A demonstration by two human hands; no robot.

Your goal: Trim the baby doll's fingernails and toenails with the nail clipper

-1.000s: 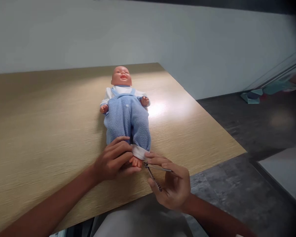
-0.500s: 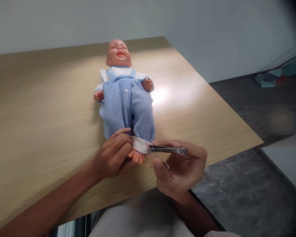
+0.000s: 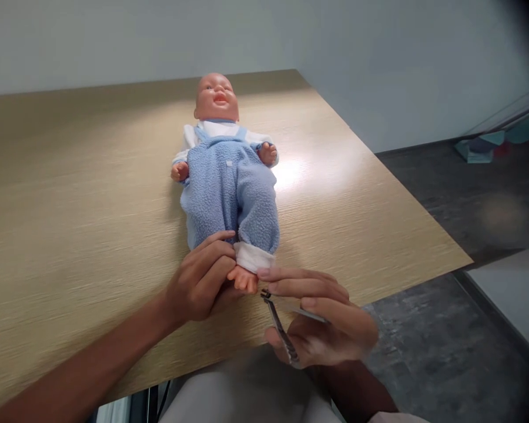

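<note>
A baby doll (image 3: 218,170) in blue fleece overalls and a white shirt lies on its back on the wooden table. My left hand (image 3: 205,273) is closed around the doll's lower leg and foot, hiding its other foot. The bare toes (image 3: 244,278) stick out below a white cuff (image 3: 254,256), beside my left fingers. In my right hand (image 3: 328,314) is a metal nail clipper (image 3: 281,329), its lever swung apart from the body. The clipper's jaws are close to the toes, with a small gap between. My right fingertips reach the edge of the foot.
The light wooden table (image 3: 92,194) runs to a grey wall (image 3: 150,41) at the back. Its right edge drops to a dark floor (image 3: 480,200), where pale teal items (image 3: 476,151) lie far right. My lap (image 3: 247,390) is below the near edge.
My right hand has moved slightly down, and the nail clipper has turned so its jaws point up toward the toes. My left hand keeps its hold. The view has shifted slightly.
</note>
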